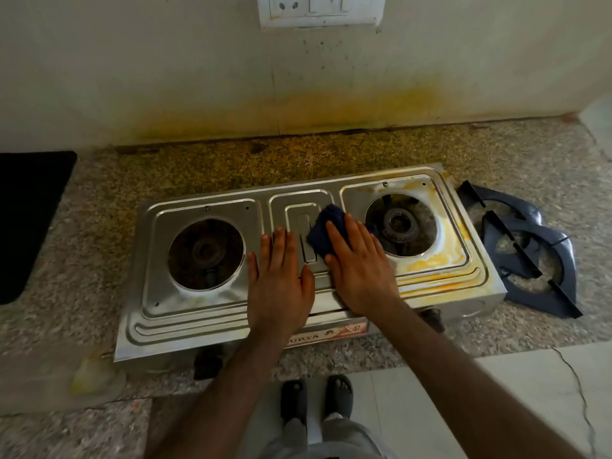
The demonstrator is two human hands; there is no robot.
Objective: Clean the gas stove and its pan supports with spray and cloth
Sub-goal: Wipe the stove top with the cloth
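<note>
Centrally, a dark blue cloth [326, 226] is pressed flat on the steel gas stove [212, 313] by the right hand [359, 266], fingers straight; the left hand [280, 283] is laid open-palmed alongside. Two pan supports [526, 246] are stacked on the counter [99, 193] at right.

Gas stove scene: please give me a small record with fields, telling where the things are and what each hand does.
stove: steel two-burner gas stove on a speckled counter, both burners uncovered
left hand: left hand flat on the stove top, fingers straight, holds nothing
right hand: right hand presses a dark blue cloth on the middle panel
pan supports: two dark pan supports off the stove, stacked on the counter to its right
stains: yellow stains around the right burner
spray: not in view
</note>
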